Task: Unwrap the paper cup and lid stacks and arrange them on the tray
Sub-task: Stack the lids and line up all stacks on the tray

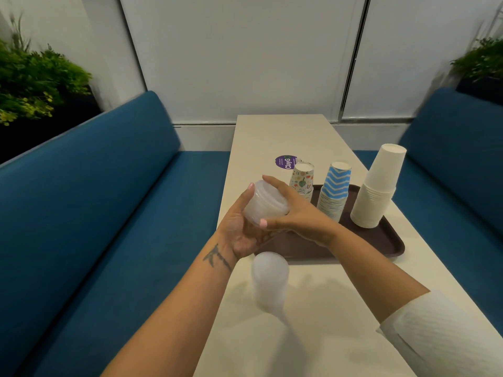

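The table (313, 322) runs long and pale away from the viewer, and the brown tray (381, 240) sits across its right half, at mid-depth. Three upside-down cup stacks stand on the tray's far side: plain white (378, 191) on the right, blue zigzag (333, 193) in the middle, flower-print (300, 180) on the left. The near strip of the tray is bare.

Both hands hold one stack of clear lids (265, 204) in the air, just left of the tray's near-left corner. The left hand (239, 229) cups it from below, fingers curled up round its side; the right hand (294, 210) clasps it from the far side, thumb and fingers wrapped round. Its long axis tilts — one end up and left, the other down toward the tray.

A second clear stack (269, 278), blurred and seemingly still wrapped, lies on the table nearer the viewer.

The bare strip lies right and slightly down from the grip, so the right hand is nearer it — likely a short carry, then righting the stack.
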Demonstrator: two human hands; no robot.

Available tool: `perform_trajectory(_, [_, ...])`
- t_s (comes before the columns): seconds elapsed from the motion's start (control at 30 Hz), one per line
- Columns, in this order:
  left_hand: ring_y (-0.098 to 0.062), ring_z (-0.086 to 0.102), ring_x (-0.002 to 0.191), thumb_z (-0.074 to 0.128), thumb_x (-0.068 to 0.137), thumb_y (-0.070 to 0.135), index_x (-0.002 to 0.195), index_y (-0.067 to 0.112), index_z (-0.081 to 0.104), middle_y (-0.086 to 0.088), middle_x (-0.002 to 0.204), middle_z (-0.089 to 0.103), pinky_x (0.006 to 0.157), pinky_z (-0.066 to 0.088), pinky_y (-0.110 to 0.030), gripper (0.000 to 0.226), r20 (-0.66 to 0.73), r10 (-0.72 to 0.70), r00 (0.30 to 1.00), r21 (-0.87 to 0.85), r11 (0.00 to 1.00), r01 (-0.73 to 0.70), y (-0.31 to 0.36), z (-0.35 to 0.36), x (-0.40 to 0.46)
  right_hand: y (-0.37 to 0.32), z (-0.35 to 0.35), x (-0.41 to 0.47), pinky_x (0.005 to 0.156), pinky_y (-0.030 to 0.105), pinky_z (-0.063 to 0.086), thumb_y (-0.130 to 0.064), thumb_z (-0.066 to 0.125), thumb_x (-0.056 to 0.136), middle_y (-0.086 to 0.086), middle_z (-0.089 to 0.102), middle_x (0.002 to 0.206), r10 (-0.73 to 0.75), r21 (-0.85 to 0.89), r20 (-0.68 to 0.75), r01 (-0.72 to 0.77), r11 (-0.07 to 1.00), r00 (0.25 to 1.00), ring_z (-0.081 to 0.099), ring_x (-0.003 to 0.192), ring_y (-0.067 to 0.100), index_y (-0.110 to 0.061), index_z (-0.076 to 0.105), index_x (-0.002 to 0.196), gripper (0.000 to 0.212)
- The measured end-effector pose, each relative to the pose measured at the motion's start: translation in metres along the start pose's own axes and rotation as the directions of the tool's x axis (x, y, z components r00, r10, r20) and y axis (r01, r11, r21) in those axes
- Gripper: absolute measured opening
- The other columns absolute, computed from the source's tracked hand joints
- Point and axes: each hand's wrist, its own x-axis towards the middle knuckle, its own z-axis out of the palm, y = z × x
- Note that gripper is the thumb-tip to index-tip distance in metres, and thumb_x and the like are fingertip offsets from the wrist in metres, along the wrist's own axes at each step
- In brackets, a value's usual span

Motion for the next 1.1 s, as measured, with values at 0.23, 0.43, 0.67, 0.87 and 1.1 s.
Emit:
perform_trajectory(0.23, [-0.033, 0.062, 0.103, 0.066, 0.081, 0.040, 0.127, 0.015, 0.055, -0.018, 0.113, 0.062, 0.076, 0.059, -0.044, 0.054, -0.082, 0.059, 0.995, 0.045, 0.997, -0.056, 0.002, -0.009, 0.010, 0.006, -0.009, 0.009, 0.101, 0.028, 0.044, -0.040, 0.071, 0.080, -0.011, 0.045, 0.133, 0.045, 0.051, -0.032, -0.043, 0.998, 0.998, 0.045, 0.124, 0.013, -0.031, 0.041, 0.140, 0.068])
perform_trajectory(0.43, [-0.032, 0.064, 0.097, 0.068, 0.075, 0.037, 0.131, 0.017, 0.054, -0.018, 0.113, 0.062, 0.062, 0.060, -0.038, 0.061, -0.110, 0.070, 0.991, 0.073, 0.995, -0.062, 0.006, -0.013, 0.017, 0.013, -0.019, 0.020, 0.077, 0.013, 0.046, -0.032, 0.073, 0.082, -0.020, 0.051, 0.112, 0.063, -0.055, -0.031, -0.065, 0.996, 0.998, 0.052, 0.101, 0.000, -0.033, 0.046, 0.133, 0.058])
perform_trajectory(0.67, [-0.030, 0.065, 0.091, 0.067, 0.074, 0.038, 0.124, 0.015, 0.056, -0.017, 0.110, 0.063, 0.064, 0.061, -0.036, 0.056, -0.098, 0.085, 0.992, 0.000, 0.996, -0.085, 0.008, -0.024, 0.029, 0.022, -0.021, 0.044, 0.091, 0.029, 0.052, -0.042, 0.075, 0.069, 0.000, 0.061, 0.119, 0.088, 0.040, -0.035, -0.087, 0.995, 0.995, 0.059, 0.107, 0.014, -0.032, 0.053, 0.126, 0.062])
perform_trajectory(0.87, [-0.028, 0.063, 0.086, 0.068, 0.071, 0.038, 0.110, 0.017, 0.058, -0.015, 0.101, 0.064, 0.064, 0.058, -0.034, 0.045, -0.222, 0.093, 0.971, -0.119, 0.985, -0.122, 0.012, -0.048, 0.032, 0.042, -0.025, 0.076, 0.079, 0.026, 0.047, -0.039, 0.076, 0.077, 0.002, 0.060, 0.114, 0.137, 0.038, -0.202, -0.132, 0.991, 0.970, 0.059, 0.104, 0.020, -0.027, 0.049, 0.128, 0.059])
perform_trajectory(1.1, [-0.031, 0.059, 0.095, 0.068, 0.069, 0.038, 0.108, 0.013, 0.058, -0.016, 0.103, 0.062, 0.064, 0.059, -0.036, 0.047, -0.285, 0.034, 0.958, -0.191, 0.977, -0.091, 0.025, -0.086, 0.041, 0.097, -0.010, 0.121, 0.089, 0.030, 0.046, -0.040, 0.075, 0.074, 0.001, 0.049, 0.134, 0.152, -0.529, -0.213, -0.245, 0.812, 0.965, 0.050, 0.115, 0.021, -0.021, 0.038, 0.138, 0.077])
